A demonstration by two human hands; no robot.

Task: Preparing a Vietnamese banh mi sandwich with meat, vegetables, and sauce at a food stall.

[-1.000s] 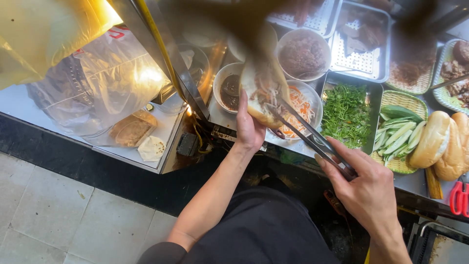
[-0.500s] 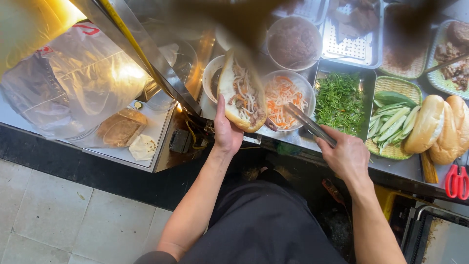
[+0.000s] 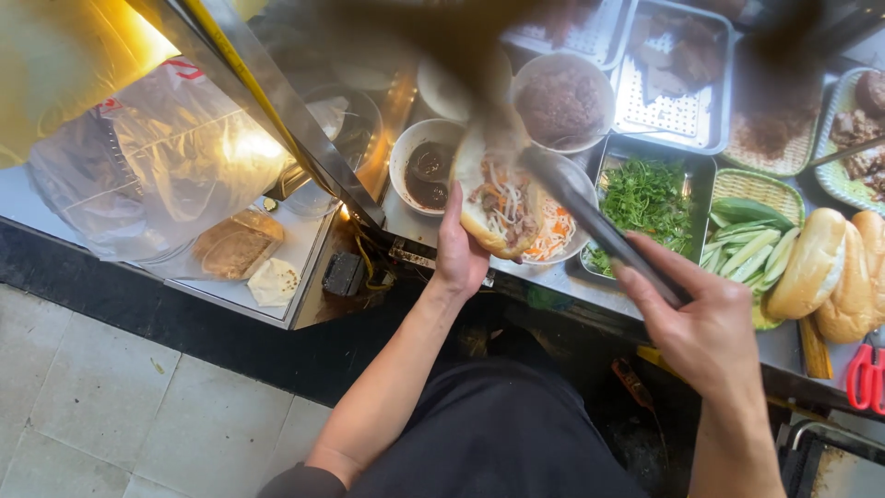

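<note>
My left hand point(image 3: 458, 251) holds a split bread roll point(image 3: 490, 198) upright, open side toward me, filled with meat and pickled shreds. My right hand point(image 3: 702, 323) grips long metal tongs point(image 3: 590, 217) whose tips reach into the roll's filling. Right behind the roll sits a bowl of shredded carrot and radish point(image 3: 560, 235). A bowl of dark sauce point(image 3: 426, 166) stands just left of the roll.
A steel tray of green herbs point(image 3: 645, 198), a basket of cucumber strips point(image 3: 749, 235), whole bread loaves point(image 3: 825, 263), a bowl of brown paste point(image 3: 562, 101) and meat trays point(image 3: 678, 69) fill the counter. Red scissors point(image 3: 865, 378) lie far right. A plastic bag point(image 3: 157, 157) sits left.
The roll has shifted slightly right and the tongs have swung from the shredded-vegetable bowl up into the roll. The view has tilted a little.
</note>
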